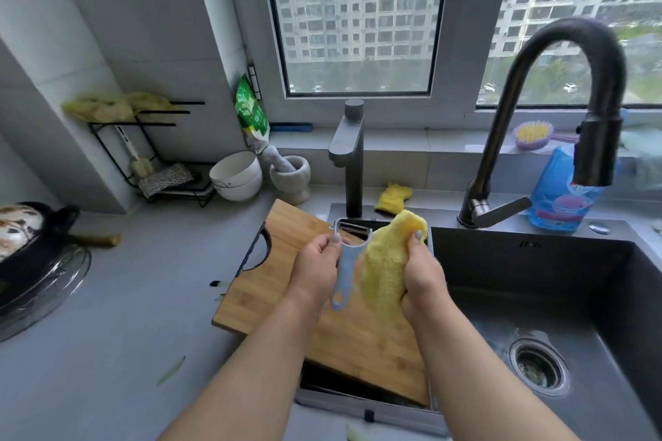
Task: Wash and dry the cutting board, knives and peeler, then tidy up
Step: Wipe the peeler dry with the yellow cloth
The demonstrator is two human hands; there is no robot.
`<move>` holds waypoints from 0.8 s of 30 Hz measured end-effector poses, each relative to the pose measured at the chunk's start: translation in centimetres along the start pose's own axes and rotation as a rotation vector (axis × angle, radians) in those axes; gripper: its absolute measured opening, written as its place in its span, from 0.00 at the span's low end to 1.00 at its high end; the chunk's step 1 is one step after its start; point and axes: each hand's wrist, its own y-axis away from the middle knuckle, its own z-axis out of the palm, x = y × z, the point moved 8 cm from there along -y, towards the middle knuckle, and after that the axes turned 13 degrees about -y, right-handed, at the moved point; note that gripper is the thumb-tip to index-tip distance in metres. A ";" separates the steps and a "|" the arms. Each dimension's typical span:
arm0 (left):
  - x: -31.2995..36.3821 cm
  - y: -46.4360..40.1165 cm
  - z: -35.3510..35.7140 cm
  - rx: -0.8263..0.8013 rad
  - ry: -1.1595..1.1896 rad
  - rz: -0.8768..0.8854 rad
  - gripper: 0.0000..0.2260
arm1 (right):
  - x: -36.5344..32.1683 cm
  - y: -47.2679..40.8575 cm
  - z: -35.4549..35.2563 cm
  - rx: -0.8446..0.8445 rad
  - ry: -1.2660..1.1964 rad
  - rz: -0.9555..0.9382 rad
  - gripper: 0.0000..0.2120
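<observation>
My left hand point(315, 261) grips a pale blue Y-shaped peeler point(345, 267) upright, blade end up, over the bamboo cutting board point(286, 272). My right hand point(421, 270) holds a bunched yellow cloth point(387, 268) against the peeler's right side. The board lies tilted across the left part of the dark sink point(555, 297), its black handle toward the counter. No knives are visible.
A tall black tap point(559, 111) arches over the sink, with a smaller grey tap point(349, 161) beside it. Behind the sink are a yellow sponge point(393, 198), a blue soap bottle point(562, 197), white bowls point(236, 175) and a mortar point(290, 177). A pan and glass lid point(36, 261) sit left.
</observation>
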 end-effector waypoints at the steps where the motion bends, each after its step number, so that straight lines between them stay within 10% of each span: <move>1: 0.1 0.1 -0.2 -0.022 -0.061 0.012 0.13 | -0.4 -0.2 0.1 -0.023 0.009 -0.020 0.22; 7: 2.2 1.6 0.5 -0.139 -0.286 0.122 0.12 | -0.2 1.2 3.8 -0.302 0.274 -0.114 0.20; 14: 1.2 2.4 0.5 -0.196 -0.286 0.092 0.09 | -1.3 1.3 3.5 -0.156 0.280 -0.266 0.06; 24: 0.6 1.5 -1.8 -0.006 -0.150 0.106 0.10 | 2.0 0.0 2.6 -0.052 -0.490 0.196 0.28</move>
